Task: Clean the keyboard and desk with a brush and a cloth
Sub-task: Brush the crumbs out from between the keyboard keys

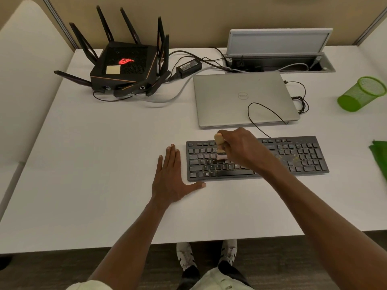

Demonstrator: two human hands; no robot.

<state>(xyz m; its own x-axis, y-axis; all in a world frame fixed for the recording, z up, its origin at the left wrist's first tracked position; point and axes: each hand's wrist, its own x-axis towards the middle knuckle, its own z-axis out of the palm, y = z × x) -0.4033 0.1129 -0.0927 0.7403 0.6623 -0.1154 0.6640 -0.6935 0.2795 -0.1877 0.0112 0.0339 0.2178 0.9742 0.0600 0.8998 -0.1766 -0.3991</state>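
Note:
A black keyboard (301,155) lies on the white desk (100,168), with yellowish crumbs scattered over its right half. My right hand (240,146) grips a small brush (220,147) by its wooden handle, and the pale bristles touch the keys in the left-middle part of the keyboard. My left hand (171,178) rests flat on the desk with fingers spread, its thumb along the keyboard's front left corner. A green cloth (380,158) lies at the right edge of the view, partly cut off.
A shut silver laptop (230,101) sits just behind the keyboard with a black cable looped over it. A black router (125,65) with several antennas stands at the back left. A power adapter (188,68), an open cable hatch (278,57) and a tipped green mesh cup (360,94) lie behind.

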